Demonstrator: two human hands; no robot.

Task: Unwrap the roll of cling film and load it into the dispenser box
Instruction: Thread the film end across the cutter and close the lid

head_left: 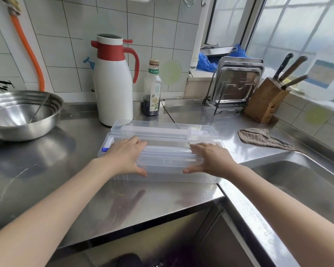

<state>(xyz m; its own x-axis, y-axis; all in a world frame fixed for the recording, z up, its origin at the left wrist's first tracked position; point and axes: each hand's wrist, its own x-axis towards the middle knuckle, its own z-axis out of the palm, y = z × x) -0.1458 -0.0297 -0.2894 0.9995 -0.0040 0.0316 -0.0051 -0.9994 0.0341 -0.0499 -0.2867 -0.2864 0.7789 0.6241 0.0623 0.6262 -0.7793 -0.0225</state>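
Observation:
The clear plastic dispenser box (162,177) lies lengthwise on the steel counter, its lid (162,127) folded open toward the wall. A pale, translucent roll of cling film (168,156) lies along the box's open top. My left hand (126,156) grips the roll near its left end, fingers over the top and thumb at the front. My right hand (210,158) grips it the same way near the right end. A small blue and white part (106,147) sits at the box's left end. Whether the roll rests in the box or is held just above it is unclear.
A white and red thermos jug (114,83) and a dark sauce bottle (152,89) stand behind the box. Steel bowls (21,116) sit at the left. A grey cloth (262,139), knife block (266,101) and tray rack (237,83) are at the right, beside the sink (305,182).

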